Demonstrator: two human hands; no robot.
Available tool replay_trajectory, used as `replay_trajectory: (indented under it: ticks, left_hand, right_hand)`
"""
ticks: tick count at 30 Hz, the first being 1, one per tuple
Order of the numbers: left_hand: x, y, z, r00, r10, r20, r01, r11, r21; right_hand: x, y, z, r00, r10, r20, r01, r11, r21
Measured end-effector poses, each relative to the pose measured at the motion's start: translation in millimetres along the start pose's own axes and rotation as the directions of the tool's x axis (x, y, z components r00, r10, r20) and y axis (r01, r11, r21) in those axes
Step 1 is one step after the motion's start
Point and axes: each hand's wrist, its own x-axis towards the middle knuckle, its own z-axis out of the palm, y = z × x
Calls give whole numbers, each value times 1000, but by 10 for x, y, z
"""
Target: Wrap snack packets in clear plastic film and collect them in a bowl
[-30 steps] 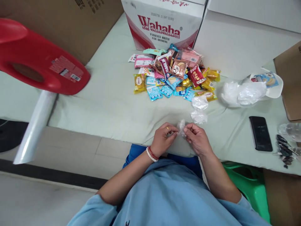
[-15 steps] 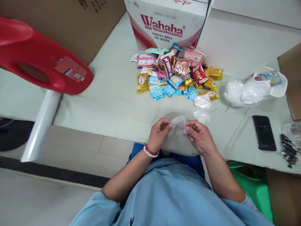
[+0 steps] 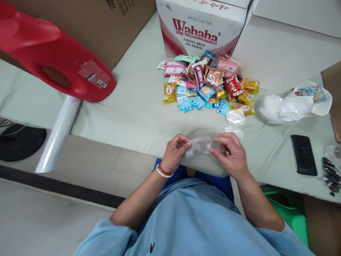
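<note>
Pinched at its left end by my left hand (image 3: pixel 174 153), a small clear plastic bag (image 3: pixel 201 145) stretches out above the table's near edge. My right hand (image 3: pixel 233 154) is at the bag's other end, thumb and forefinger apart around its edge; the fingertips may still brush the film. Just beyond my right hand lie two small folded clear plastic bundles (image 3: pixel 236 117). Behind them is a heap of wrapped snacks (image 3: pixel 210 83), with blue, yellow, red, pink and brown packets.
A red jug (image 3: pixel 69 60) and a plastic film roll (image 3: pixel 60 133) are at left. The Wahaha carton (image 3: pixel 199 32) stands behind the snacks. To the right are white plastic bags (image 3: pixel 295 106), a white container (image 3: pixel 326 99), a black phone (image 3: pixel 304 155) and a green stool (image 3: pixel 293 213).
The fingers of my right hand have spread from a pinch on the bag. The bag has flattened out sideways. The whole view has shifted, so the table's things appear further right.
</note>
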Motion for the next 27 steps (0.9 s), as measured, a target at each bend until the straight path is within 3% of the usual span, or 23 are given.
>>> replay_trajectory:
  ticks: [3, 7, 14, 18, 21, 24, 25, 27]
  left_hand:
    - [-38, -3, 13, 998, -12, 54, 13, 1000, -15]
    - [-57, 34, -17, 999, -38, -3, 37, 988, -151]
    - [11, 78, -125, 989, -78, -124, 29, 935, -353]
    - [96, 102, -141, 988, -79, -134, 21, 921, -388]
    - [149, 99, -116, 992, -56, -110, 11, 925, -379]
    - [174, 78, -92, 994, -43, -98, 4, 931, -364]
    - [176, 70, -89, 995, -33, -99, -4, 936, -352]
    - [168, 53, -87, 995, -1, -98, -30, 950, -310]
  right_hand:
    - [87, 1, 235, 977, -142, 160, 163, 978, -131]
    - [182, 82, 390, 959, -223, 176, 248, 959, -136]
    - [-3, 5, 107, 924, -381, -21, 369, 906, -207]
    - [-244, 90, 6, 887, -462, -11, 424, 822, -381]
    - [-389, 193, 33, 895, -425, 137, 444, 813, -376]
    - [-458, 215, 24, 903, -331, 274, 396, 888, -232]
    - [-455, 197, -3, 923, -283, 262, 335, 925, -180]
    - [-399, 131, -74, 983, -139, 120, 152, 983, -102]
